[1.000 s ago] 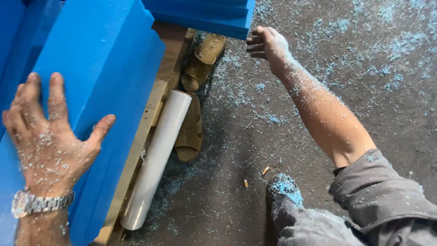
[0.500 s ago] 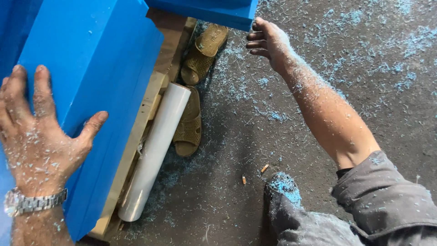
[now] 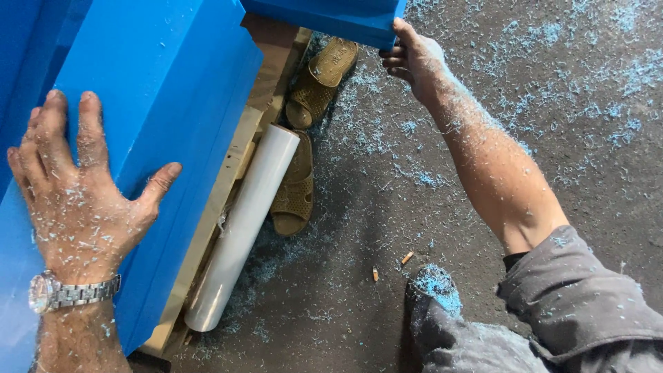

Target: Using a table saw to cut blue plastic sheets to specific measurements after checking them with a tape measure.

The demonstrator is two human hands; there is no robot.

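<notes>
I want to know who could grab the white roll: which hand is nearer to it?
Left. The left hand lies flat on the blue block just beside the white roll; the right hand grips another blue block's corner, farther off.

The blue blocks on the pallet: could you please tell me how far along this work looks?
Done: cutting, seemingly, given the blue shavings on the floor. In hand: the left hand lies flat on the large blue block, and the right hand grips the corner of the upper blue block. Left: the roll of clear film lies untouched beside the wooden pallet; no block looks wrapped.
</notes>
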